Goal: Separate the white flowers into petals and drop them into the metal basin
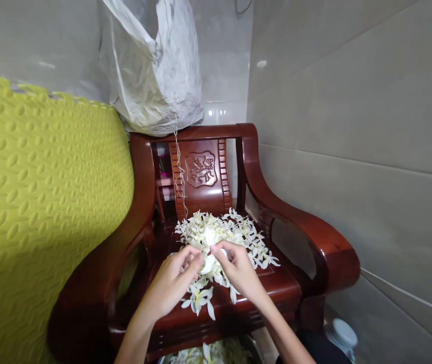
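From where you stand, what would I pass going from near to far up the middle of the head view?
Flowers in a container at the bottom edge → chair seat front → the two hands, left hand and right hand, on one white flower → flower pile → carved chair back → white sack.

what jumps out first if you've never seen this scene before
The heap of white flowers on the seat of a dark red wooden chair draws the eye first, with the left hand and right hand meeting over it, pinching one flower between them. A bright green mat fills the left side, and a crumpled white bag rests on the chair's back, a string dangling from it.
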`<state>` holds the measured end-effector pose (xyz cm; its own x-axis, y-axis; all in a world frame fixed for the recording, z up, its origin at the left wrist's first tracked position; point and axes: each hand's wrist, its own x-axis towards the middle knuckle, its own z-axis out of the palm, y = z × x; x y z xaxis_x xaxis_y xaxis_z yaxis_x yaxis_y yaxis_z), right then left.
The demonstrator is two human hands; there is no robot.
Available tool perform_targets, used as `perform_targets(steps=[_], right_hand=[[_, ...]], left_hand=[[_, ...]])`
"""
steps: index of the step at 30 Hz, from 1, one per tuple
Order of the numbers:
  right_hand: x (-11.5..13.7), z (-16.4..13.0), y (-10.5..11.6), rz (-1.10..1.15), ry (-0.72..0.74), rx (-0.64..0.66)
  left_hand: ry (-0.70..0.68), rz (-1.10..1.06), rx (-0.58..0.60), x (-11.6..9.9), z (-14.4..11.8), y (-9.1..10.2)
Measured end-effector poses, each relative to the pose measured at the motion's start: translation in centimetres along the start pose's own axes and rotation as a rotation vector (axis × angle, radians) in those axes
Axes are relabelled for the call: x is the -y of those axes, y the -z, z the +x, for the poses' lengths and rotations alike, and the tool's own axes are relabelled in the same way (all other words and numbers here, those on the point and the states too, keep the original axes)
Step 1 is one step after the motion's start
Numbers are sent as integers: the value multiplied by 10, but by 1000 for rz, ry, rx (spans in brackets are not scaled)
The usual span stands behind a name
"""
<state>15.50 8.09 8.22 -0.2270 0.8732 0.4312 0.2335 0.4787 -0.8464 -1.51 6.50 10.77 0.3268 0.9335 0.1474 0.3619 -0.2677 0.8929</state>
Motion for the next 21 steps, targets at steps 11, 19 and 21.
perform_targets(steps=[11, 19, 21], right_hand=[[3, -4, -7, -245, 81, 59], [8, -5, -7, -228, 125, 133], [10, -6, -6, -146, 120, 165]], left_hand=[[-52, 280, 104, 9, -4, 14], [-78, 364, -66, 15, 1, 16], [-134, 373, -25, 12, 3, 20]])
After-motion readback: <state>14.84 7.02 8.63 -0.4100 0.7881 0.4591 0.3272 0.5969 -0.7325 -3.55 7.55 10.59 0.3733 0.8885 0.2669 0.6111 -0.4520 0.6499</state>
